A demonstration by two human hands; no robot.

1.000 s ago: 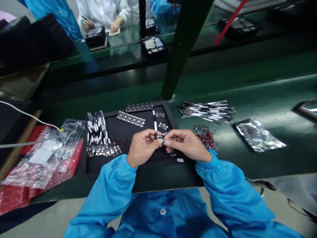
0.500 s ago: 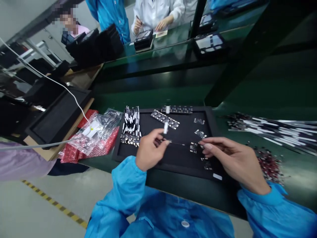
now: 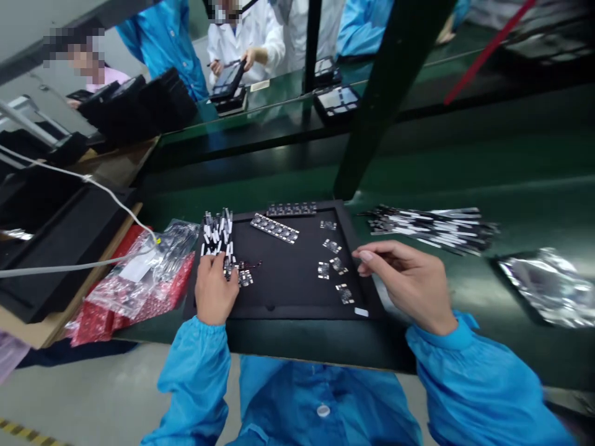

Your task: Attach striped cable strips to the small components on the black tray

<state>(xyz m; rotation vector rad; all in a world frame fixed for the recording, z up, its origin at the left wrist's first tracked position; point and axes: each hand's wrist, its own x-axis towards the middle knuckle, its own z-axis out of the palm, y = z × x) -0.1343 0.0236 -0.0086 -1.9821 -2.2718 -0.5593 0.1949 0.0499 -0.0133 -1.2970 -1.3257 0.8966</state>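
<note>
Since the small circuit boards (image 3: 344, 293) look light and fragile near the right edge of the black tray (image 3: 279, 314), we should hold them by edges; our right hand (image 3: 402, 279) is open, our left hand (image 3: 214, 290) curls, grip unclear.

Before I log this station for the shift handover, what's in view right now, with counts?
black tray: one, black, on the green bench
circuit board strips: two, dark with silver pads, far side of the tray
small circuit boards: about five, dark, right side of the tray
strip bundle: one, black and white, left side of the tray
second strip bundle: one, black and white, on the bench right of the tray
foil bag: one, silver, far right on the bench
plastic bag: one, clear over red wrap, left of the tray
co-workers: several, white and blue coats, beyond the far bench
left hand: one, at the tray's left side, beside the strip bundle
right hand: one, over the tray's right edge
blue sleeves: two, on the person's own arms
</note>
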